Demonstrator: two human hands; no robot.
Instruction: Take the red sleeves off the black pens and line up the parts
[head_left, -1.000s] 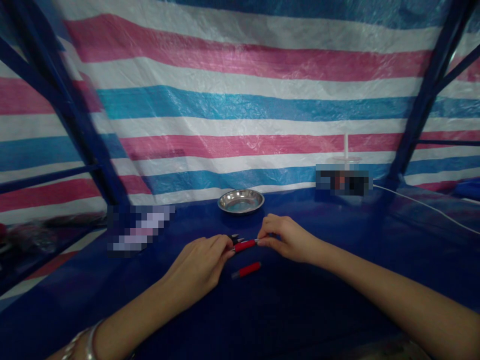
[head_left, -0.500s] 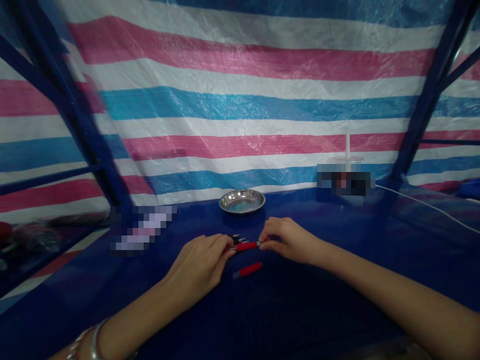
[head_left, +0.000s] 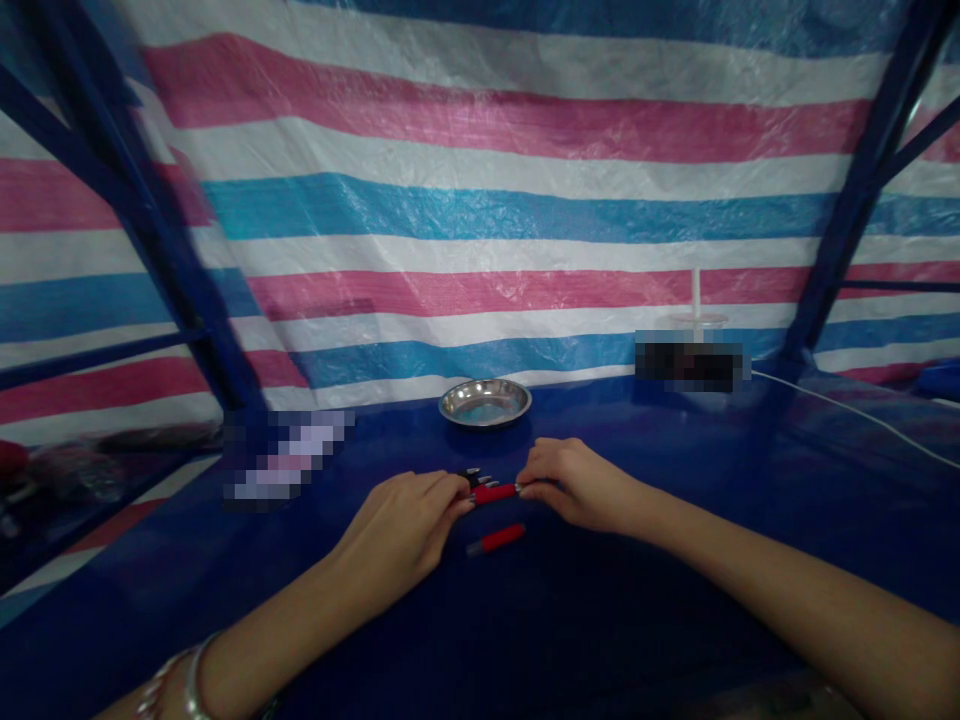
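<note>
A red pen (head_left: 495, 493) lies crosswise between my two hands, low over the blue table. My left hand (head_left: 416, 510) is closed around its left end, and the fingers cover that part. At the other end, my right hand (head_left: 562, 480) pinches the silver tip between thumb and fingers. Just behind the red pen are several dark pens (head_left: 472, 477) with silver tips, partly hidden by my left hand. Nearer to me, a red pen part (head_left: 501, 539) with a clear end rests apart on the table, touched by neither hand.
A shallow metal dish (head_left: 485, 404) stands behind the hands. A cup with a white straw (head_left: 696, 300), partly blurred out, is at the back right, with a white cable (head_left: 847, 402) beside it. Blurred-out packaging (head_left: 292, 460) lies left. Blue posts (head_left: 844, 200) and striped sheeting border the table (head_left: 600, 620).
Almost nothing differs. Both hands keep their hold on the red pen, with only a very slight shift of the fingers.
</note>
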